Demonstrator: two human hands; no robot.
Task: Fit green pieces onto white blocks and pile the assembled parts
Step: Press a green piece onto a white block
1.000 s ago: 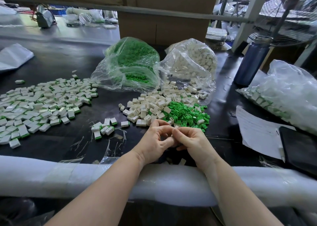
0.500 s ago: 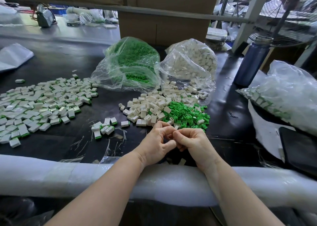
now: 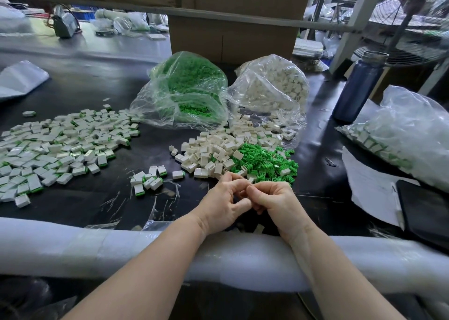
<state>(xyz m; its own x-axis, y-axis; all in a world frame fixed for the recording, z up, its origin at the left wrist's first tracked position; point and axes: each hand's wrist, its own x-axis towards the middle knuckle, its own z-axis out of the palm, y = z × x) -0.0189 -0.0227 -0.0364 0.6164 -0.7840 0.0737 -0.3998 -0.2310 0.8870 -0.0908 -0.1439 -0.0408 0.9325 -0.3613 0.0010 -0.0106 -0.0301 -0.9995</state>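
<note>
I see both hands meeting over the black table (image 3: pixel 85 86), just on the near side of the loose white blocks (image 3: pixel 211 149). The left hand (image 3: pixel 223 205) has its fingers curled in, thumb and forefinger tips drawn together at the spot where the right hand (image 3: pixel 274 203) meets it, its fingers bent the same way. Whatever they pinch is hidden between the fingertips, so I cannot tell if it is a block, a green piece or both.

Both forearms rest on the white foam roll (image 3: pixel 97 246) along the table's near edge. Between that roll and the white blocks there is only a narrow strip of dark surface, strewn with thin plastic scraps.

The loose green pieces (image 3: pixel 264 161) touch the white blocks on their right, just beyond the right hand's knuckles. Left of the white blocks sits a small cluster of assembled parts (image 3: pixel 148 181), and further left the broad assembled pile (image 3: pixel 60 147) spreads out. Behind the white blocks lie an open bag of green pieces (image 3: pixel 187 88) and an open bag of white blocks (image 3: pixel 272 88). Well to the right of them are a blue bottle (image 3: pixel 357 86), papers (image 3: pixel 369 188) and a dark tablet (image 3: pixel 425 208).
</note>
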